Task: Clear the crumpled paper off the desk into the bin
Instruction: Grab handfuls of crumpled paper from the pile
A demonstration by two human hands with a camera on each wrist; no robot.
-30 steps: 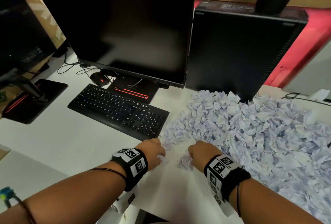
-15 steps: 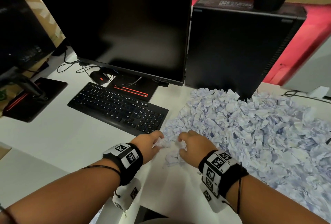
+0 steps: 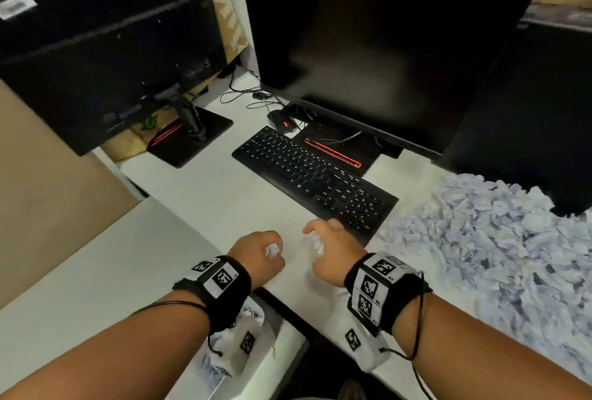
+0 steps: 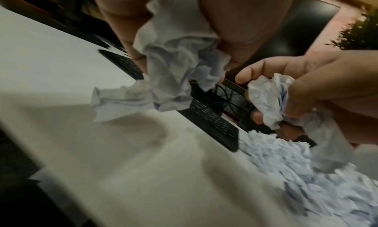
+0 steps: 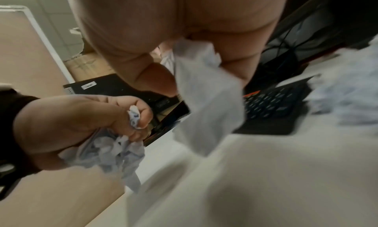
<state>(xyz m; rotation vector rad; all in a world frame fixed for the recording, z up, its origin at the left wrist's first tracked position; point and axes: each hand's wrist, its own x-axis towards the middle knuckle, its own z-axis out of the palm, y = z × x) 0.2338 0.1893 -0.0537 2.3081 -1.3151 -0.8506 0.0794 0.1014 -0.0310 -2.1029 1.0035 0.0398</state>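
The left hand [image 3: 259, 252] is clenched around a wad of crumpled paper [image 3: 272, 250] near the front edge of the desk [image 3: 205, 194]; just right of it, the right hand [image 3: 333, 252] grips another wad [image 3: 318, 246]. Paper already shows in what looks like the bin [image 3: 282, 351] below. Both fists should probably stay tight until over it. The big pile [image 3: 496, 239] waits at far right.
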